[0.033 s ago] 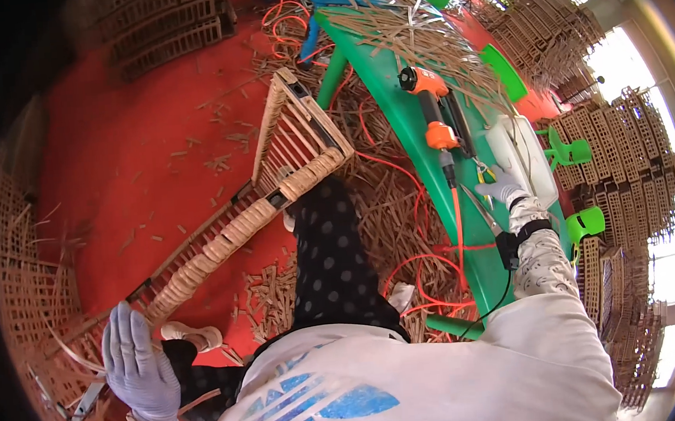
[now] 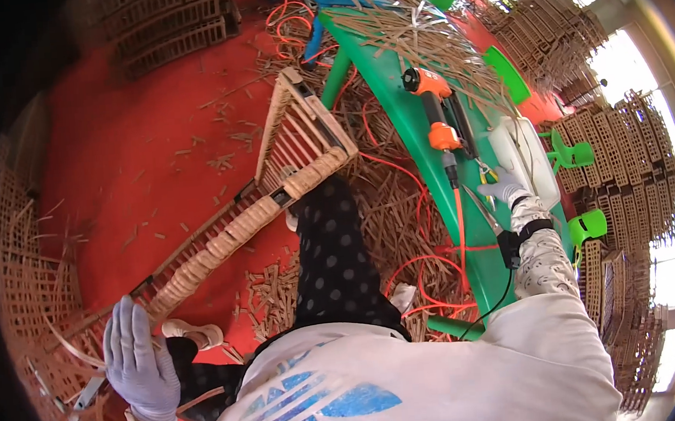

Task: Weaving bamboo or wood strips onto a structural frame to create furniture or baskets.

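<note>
My left hand [image 2: 137, 365], in a grey-blue glove, is spread flat with fingers apart at the lower end of a long woven rattan frame [image 2: 229, 234]. The frame leans across my polka-dot trouser leg [image 2: 333, 258] and runs up to a slatted end [image 2: 301, 131]. My right hand [image 2: 504, 189], in a white glove, reaches onto the green table [image 2: 402, 128]. It lies beside a small yellow-handled tool [image 2: 485, 173], just below the orange power nailer [image 2: 437, 117]. Whether its fingers grip the tool is unclear.
Loose rattan strips [image 2: 419, 33] lie piled on the table's far end, with a white container [image 2: 525, 150] beside my right hand. Orange hose [image 2: 427, 259] loops over cane scraps on the red floor. Stacked woven frames [image 2: 631, 159] and green chairs [image 2: 572, 155] stand to the right.
</note>
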Available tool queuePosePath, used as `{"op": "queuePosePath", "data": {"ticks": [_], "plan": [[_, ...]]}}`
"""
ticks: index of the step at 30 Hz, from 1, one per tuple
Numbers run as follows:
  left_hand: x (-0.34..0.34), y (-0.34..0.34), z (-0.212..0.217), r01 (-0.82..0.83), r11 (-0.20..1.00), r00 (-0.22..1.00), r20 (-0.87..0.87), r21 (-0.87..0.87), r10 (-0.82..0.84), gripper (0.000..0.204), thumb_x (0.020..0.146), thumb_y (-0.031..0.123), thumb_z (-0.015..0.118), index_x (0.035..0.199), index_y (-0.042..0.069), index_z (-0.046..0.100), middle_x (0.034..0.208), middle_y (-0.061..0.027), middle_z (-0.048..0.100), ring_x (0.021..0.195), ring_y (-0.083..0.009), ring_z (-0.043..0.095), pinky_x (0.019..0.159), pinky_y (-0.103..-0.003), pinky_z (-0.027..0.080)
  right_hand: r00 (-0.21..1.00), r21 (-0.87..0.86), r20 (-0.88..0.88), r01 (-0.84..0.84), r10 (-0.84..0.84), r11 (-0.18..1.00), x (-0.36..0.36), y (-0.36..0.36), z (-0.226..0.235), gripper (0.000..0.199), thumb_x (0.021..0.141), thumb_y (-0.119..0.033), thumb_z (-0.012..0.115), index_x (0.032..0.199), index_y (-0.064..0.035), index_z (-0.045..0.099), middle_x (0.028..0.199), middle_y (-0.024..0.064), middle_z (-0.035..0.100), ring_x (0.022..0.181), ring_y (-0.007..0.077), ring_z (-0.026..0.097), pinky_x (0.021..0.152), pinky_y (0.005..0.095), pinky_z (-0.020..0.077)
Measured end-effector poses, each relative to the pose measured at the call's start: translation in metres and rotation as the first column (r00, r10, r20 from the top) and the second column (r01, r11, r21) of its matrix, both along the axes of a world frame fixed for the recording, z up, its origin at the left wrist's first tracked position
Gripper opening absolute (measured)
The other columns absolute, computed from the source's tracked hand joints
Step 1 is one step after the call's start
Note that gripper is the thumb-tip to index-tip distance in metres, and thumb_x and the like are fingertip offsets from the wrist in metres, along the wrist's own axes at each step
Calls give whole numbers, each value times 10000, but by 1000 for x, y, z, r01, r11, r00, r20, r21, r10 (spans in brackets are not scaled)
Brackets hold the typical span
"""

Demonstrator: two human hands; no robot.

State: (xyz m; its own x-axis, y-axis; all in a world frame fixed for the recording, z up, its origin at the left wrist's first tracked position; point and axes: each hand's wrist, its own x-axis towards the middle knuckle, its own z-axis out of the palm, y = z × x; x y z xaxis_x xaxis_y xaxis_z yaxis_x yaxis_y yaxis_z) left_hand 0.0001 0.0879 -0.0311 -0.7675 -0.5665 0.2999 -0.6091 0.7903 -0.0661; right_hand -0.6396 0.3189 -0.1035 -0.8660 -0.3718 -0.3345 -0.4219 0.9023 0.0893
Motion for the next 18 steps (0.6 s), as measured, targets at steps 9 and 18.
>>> {"op": "queuePosePath", "data": {"ticks": [9,18], "plan": [[-6,-13,35,146,806,761,-585,573,279,133,859,52,534,938,-40,589,784,-111,615,718,-157,600,664,-264,468,918,-782,394,364,-52,507,-81,51,-29,436,828,-338,575,1173,-82,501,870,26,556,750,184,541,640,326,473],[16,-21,18,163,733,743,-571,660,349,155,884,110,516,910,-26,586,793,-68,591,739,-131,552,692,-265,452,227,-441,-399,-897,888,31,277,-197,131,543,625,-221,650,1122,-62,504,1032,142,536,897,311,562,806,378,445]]}}
